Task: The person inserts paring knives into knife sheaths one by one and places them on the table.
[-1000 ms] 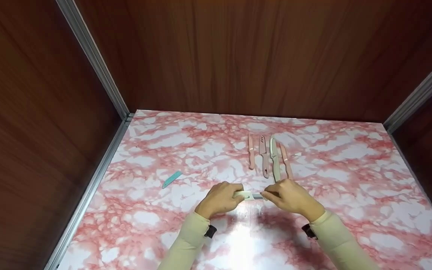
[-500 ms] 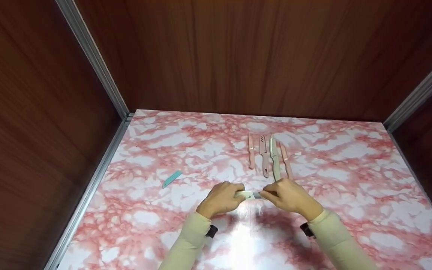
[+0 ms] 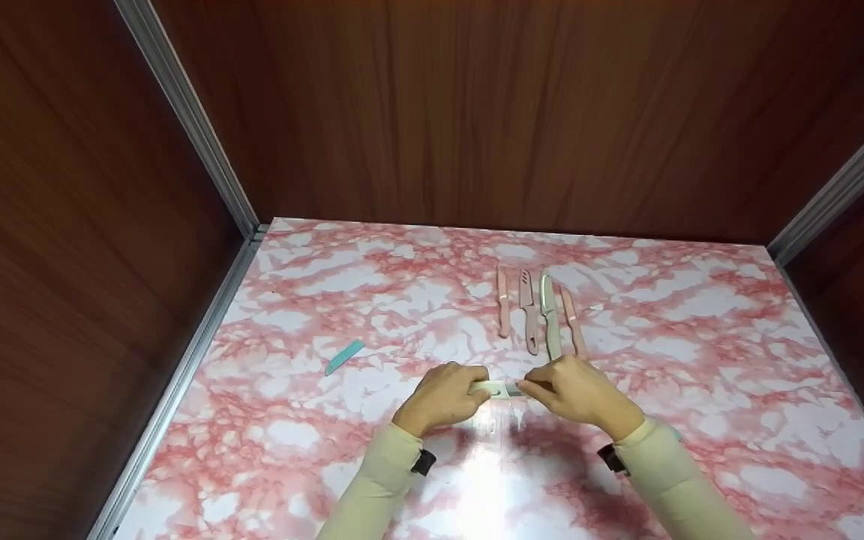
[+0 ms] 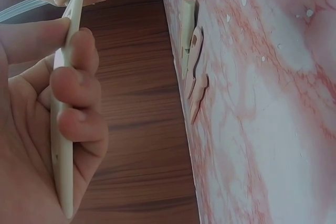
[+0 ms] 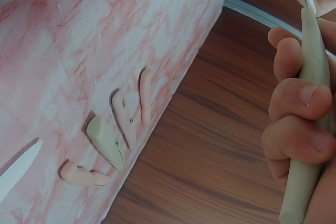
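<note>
My left hand (image 3: 443,397) grips a pale cream knife sheath (image 4: 64,156) with its fingers curled round it. Opposite it, my right hand (image 3: 578,396) grips the grey-green handle (image 5: 310,72) of a knife. A short length of grey blade (image 3: 513,390) shows between the two hands, running into the sheath's open end. Both hands are in front of the person, above the table. How deep the blade sits inside the sheath is hidden.
Beyond my right hand lie several sheathed knives in a row, among them a green one (image 3: 550,311) and a mauve one (image 3: 529,311). A teal sheath (image 3: 343,358) lies left on the marbled table (image 3: 289,465). A white blade (image 5: 21,169) lies near my right arm.
My right hand has shifted slightly left, and a little less blade shows between the hands. A teal bit has come into view beside the right sleeve.
</note>
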Available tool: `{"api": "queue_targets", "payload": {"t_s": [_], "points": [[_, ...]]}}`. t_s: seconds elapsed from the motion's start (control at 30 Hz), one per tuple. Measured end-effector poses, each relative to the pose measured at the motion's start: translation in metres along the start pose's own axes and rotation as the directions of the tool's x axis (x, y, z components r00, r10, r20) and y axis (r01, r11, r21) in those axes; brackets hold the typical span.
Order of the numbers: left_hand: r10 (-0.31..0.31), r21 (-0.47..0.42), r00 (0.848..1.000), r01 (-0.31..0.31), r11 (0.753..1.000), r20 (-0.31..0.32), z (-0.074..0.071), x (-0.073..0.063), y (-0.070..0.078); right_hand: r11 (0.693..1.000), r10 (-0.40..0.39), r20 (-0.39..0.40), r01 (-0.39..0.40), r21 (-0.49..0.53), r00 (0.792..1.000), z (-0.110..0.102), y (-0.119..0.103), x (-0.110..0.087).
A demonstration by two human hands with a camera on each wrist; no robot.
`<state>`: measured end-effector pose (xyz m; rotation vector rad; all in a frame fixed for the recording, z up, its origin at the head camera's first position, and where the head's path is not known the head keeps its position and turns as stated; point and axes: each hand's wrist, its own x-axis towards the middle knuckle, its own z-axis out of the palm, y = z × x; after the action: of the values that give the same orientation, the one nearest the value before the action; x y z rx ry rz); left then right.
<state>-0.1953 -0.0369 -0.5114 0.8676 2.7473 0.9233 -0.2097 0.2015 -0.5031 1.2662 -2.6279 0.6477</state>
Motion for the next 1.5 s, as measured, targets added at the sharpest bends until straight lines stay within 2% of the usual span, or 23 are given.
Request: {"api": "queue_targets", "payload": {"t_s": [0.23, 1.13, 1.5], "points": [[0.031, 0.02, 0.999, -0.031, 0.999, -0.018, 0.002, 0.001, 0.0002, 1.0, -0.011, 0.009, 0.011, 0.015, 1.0, 0.0006, -0.003, 0.0011], [0.007, 0.054, 1.0, -0.006, 0.999, -0.017, 0.0015, 0.0038, 0.0055, 1.0, 0.012, 0.025, -0.012, 0.019, 1.0, -0.0002, -0.0064, 0.005], [0.009, 0.045, 1.0, -0.008, 0.999, -0.026, 0.0032, 0.0057, 0.0065, 0.999, -0.004, 0.024, 0.003, 0.043, 1.0, 0.0031, -0.0045, 0.0051]]}}
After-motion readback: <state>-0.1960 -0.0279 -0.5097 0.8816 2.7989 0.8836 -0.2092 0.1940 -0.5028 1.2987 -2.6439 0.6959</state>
